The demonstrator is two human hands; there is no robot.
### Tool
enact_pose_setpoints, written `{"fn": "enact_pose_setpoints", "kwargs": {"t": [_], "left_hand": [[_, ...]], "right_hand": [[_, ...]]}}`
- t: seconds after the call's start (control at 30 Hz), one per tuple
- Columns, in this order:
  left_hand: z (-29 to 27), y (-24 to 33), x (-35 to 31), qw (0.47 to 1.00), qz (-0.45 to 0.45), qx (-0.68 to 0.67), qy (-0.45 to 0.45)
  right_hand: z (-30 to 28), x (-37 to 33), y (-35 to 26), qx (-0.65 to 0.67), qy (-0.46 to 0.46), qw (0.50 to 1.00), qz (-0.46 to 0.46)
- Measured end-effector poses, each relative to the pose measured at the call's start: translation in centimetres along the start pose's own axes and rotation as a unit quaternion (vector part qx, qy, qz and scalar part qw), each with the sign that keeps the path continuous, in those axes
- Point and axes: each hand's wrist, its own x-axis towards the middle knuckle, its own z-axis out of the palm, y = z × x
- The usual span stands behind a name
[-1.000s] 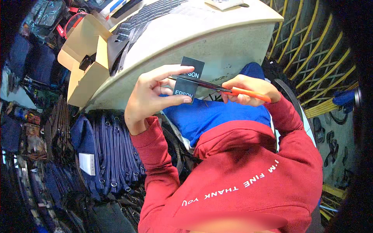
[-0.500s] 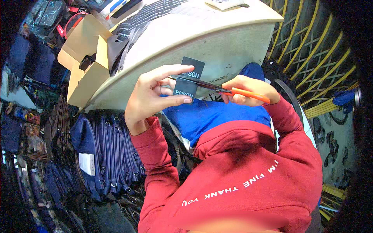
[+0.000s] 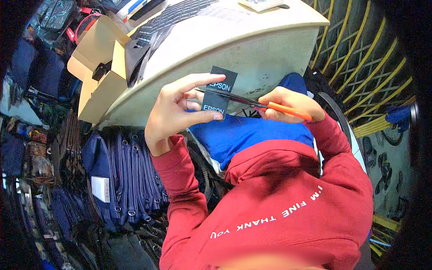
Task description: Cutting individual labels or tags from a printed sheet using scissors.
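My left hand (image 3: 172, 101) pinches a dark label strip (image 3: 220, 100) with light lettering by its top and bottom, thumb below and forefinger above. The strip is held up off the table, over my lap. My right hand (image 3: 290, 100) is closed on the orange handles of a pair of scissors (image 3: 291, 111). Their dark blades lie across the middle of the strip, between two rows of lettering, with the tips near the bent fingers of my left hand. Whether the strip is cut through there, I cannot tell.
Ahead is a pale table (image 3: 274, 22) with a curved edge, bearing keyboard-like black pieces (image 3: 177, 18). An open cardboard box (image 3: 96, 96) sits at its left end. Dark blue straps with metal rings (image 3: 135, 175) hang at left. A yellow-barred folding gate (image 3: 360, 58) stands at right.
The scissor blades look closer together across the strip, and my right hand has shifted very slightly. My left hand and the strip stay in nearly the same place.
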Motion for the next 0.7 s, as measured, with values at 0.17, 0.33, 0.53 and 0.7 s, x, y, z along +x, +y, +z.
{"fn": "enact_pose_setpoints", "kwargs": {"t": [0.17,0.33,0.53,0.7], "left_hand": [[0.1,0.1,0.1,1.0,0.019,-0.003,0.01],[0.2,0.6,-0.1,1.0,0.0,-0.012,0.007],[0.0,0.0,0.0,1.0,0.014,-0.001,0.004],[-0.1,-0.2,0.1,1.0,0.021,0.016,-0.001]], "right_hand": [[-0.2,-0.1,0.1,0.007,-0.009,0.999,0.037],[-0.1,-0.1,-0.8,-0.043,0.01,0.999,0.017],[-0.2,-0.2,-1.3,-0.044,0.013,0.998,0.036],[-0.2,0.0,-1.1,-0.074,0.022,0.997,0.03]]}}
